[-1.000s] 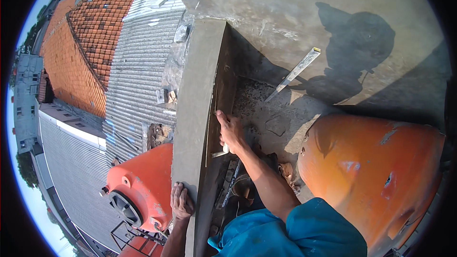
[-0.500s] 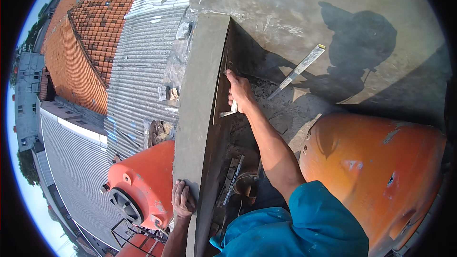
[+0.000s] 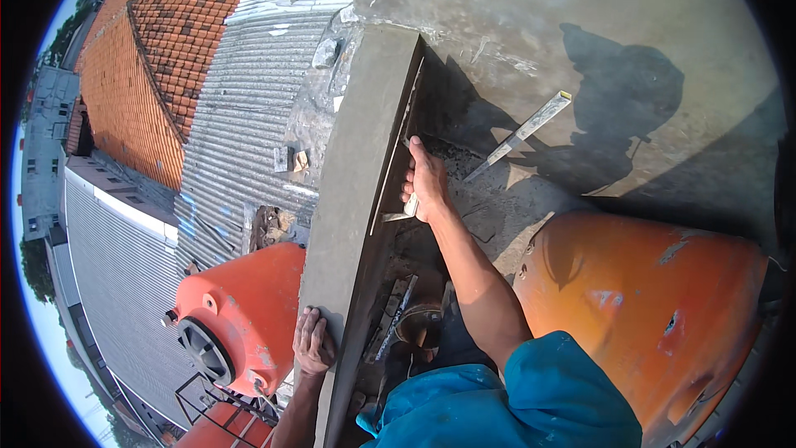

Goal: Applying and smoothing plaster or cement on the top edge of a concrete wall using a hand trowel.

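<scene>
A grey cement-plastered parapet wall (image 3: 356,133) runs up the middle, away from me. Fingers stretched out, my left hand (image 3: 313,342) rests on the near part of its top. My right hand (image 3: 427,181) is closed around the handle of a plastering trowel (image 3: 401,216), which is held along the wall's shaded right face. The trowel's long thin blade shows nearly edge-on close to the top edge; my fingers hide much of the handle, and contact along the blade's full length cannot be made out.
A pale straightedge bar (image 3: 518,137) leans against the tall plastered wall (image 3: 464,0). An orange tank (image 3: 638,307) stands at my right. Left of the parapet are a red tank (image 3: 240,307), corrugated roofing (image 3: 249,108) and a tiled roof (image 3: 133,108). A dirty bucket (image 3: 419,325) sits low beside the parapet.
My right hand and the trowel have come slightly nearer to me along the wall's side face. My left hand stays on the parapet top. The whole view has shifted a little.
</scene>
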### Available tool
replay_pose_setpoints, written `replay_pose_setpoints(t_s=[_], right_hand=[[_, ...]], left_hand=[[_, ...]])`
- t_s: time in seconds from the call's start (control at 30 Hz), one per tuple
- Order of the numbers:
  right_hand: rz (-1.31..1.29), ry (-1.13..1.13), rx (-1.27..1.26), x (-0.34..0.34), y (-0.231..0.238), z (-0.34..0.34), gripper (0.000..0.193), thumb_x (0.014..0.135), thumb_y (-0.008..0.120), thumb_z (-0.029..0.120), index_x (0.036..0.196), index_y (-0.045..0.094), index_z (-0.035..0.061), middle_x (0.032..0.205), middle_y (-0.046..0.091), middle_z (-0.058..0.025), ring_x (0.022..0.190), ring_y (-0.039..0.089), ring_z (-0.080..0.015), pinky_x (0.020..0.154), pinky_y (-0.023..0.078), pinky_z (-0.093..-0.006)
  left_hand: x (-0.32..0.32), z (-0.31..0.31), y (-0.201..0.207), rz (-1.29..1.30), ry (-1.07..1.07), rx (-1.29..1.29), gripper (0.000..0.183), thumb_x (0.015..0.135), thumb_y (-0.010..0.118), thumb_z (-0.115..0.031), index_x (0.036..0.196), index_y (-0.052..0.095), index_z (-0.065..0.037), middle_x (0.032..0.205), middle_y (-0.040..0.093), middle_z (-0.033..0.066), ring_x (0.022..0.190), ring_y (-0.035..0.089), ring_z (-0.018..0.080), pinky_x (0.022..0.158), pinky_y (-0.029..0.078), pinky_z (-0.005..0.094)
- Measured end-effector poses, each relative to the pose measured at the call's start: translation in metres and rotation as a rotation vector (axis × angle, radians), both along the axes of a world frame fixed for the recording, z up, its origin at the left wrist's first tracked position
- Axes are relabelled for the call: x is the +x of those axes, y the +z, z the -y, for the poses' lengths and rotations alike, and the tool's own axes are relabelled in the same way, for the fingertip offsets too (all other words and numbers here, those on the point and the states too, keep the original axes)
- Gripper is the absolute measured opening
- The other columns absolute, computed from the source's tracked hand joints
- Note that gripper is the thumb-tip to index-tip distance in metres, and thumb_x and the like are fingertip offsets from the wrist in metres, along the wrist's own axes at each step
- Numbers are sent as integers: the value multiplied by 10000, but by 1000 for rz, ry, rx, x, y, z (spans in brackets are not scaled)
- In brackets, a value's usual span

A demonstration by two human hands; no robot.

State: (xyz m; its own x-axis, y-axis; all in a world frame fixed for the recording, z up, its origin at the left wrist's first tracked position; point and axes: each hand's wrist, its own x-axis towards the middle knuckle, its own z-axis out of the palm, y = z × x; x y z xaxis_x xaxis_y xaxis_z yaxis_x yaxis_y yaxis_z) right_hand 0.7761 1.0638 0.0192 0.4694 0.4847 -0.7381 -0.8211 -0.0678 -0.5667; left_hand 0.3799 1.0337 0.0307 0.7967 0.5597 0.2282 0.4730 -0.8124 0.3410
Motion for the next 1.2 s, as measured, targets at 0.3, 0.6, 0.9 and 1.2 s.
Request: replay_pose_setpoints(t_s=[0.3,0.6,0.9,1.2], right_hand=[[-253,155,-262,-120,-66,72,393,921,600,488,872,526,105,556,374,18,404,393,-116,382,372,-301],[1461,503,-523,92,-7,130,463,913,602,399,1001,613,-56,878,678,-265,797,672,-406,720,514,-473],[1556,1075,-703,196,88,34,519,919,558,431,1084,618,-58,1001,651,-320,992,622,-464,885,480,-495],[1489,1238,-706,225,80,-1,546,900,554,458,1062,648,-55,1010,652,-314,999,620,-455,888,475,-481]], left_hand=[[7,-3,3,20,-2,-42,278,804,576,30,1076,624,-5,1197,634,187,1158,599,379,996,475,478],[4,-4,6,63,-4,-66,256,800,577,24,1047,641,19,1195,634,197,1164,596,383,1002,470,487],[-2,-2,1,40,28,-73,270,788,585,9,1047,659,1,1208,638,170,1182,589,362,1002,475,473],[3,-1,8,6,52,-62,244,770,580,3,992,680,-4,1177,653,163,1162,606,351,990,483,470]])
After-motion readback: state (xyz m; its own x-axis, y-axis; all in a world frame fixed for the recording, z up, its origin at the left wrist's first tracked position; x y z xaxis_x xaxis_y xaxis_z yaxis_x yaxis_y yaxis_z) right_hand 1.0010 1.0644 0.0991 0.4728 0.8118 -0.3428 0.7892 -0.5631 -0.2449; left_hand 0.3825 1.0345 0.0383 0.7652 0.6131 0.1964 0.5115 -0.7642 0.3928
